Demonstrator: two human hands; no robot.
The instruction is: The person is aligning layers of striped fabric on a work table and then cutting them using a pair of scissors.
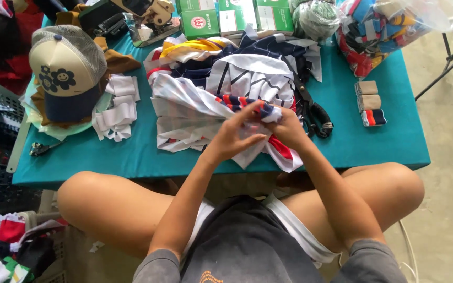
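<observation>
Seated worker at a low desk [394, 141] covered in teal cloth, seen from above, on a bare concrete floor [446, 209]. A heap of striped fabric pieces [221, 89], white, navy, red and yellow, lies at the desk's centre. To the left sits a cream-and-grey cap [66, 71] on folded cloth, with white strips [117, 107] beside it; at the rear, green-and-white boxes [226, 18] and a clear bag of coloured pieces [389, 26]; at right, three small folded rolls [369, 102]. Black scissors [315, 112] lie just right of the hands. The left hand [234, 133] and right hand [284, 126] meet over the desk's near edge, fingers of both clenched on one small striped piece [266, 111] pulled from the heap. The step is judged best done by keeping the piece taut between both grips, edges aligned, clear of the scissors.
</observation>
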